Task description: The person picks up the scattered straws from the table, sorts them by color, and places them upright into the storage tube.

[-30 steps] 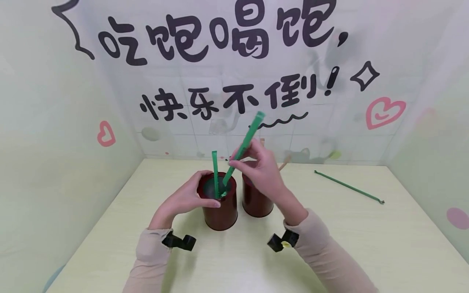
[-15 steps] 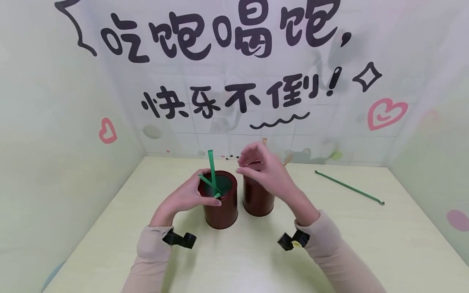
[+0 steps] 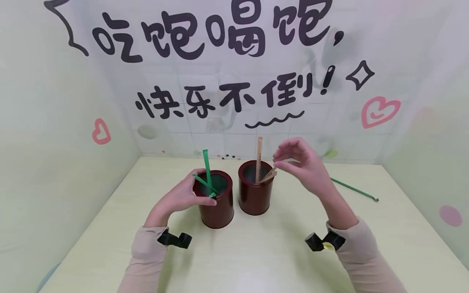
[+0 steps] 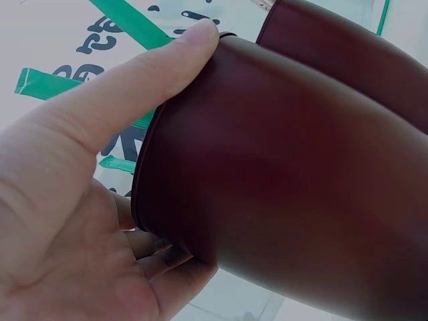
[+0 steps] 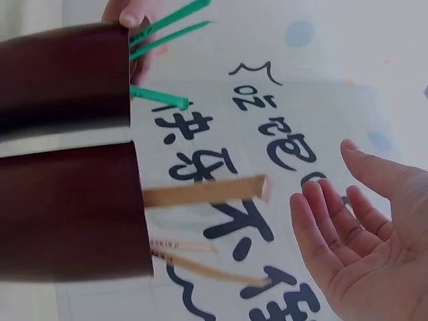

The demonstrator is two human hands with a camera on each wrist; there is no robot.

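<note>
My left hand (image 3: 176, 202) grips the left dark-red canister (image 3: 218, 215) near its rim, thumb in front and fingers round the far side. Slim green stick packets (image 3: 207, 167) lean inside that canister; the right wrist view shows three green packet ends (image 5: 160, 97) sticking out. Beside it stands the right dark-red canister (image 3: 254, 200), holding tan printed stick packets (image 3: 259, 156). My right hand (image 3: 304, 165) hovers just right of this second canister, its fingers loosely bent and holding nothing. The right wrist view shows its palm (image 5: 368, 281) bare.
One more slim green packet (image 3: 354, 189) lies on the pale tabletop (image 3: 249, 260) at the right, partly behind my right hand. A white wall sheet (image 3: 165, 138) with large black lettering rises behind the canisters, and side walls flank the table.
My right hand has let go of a green packet, which now leans in the left canister. It has then moved right, past the second canister. The left hand has kept its hold.
</note>
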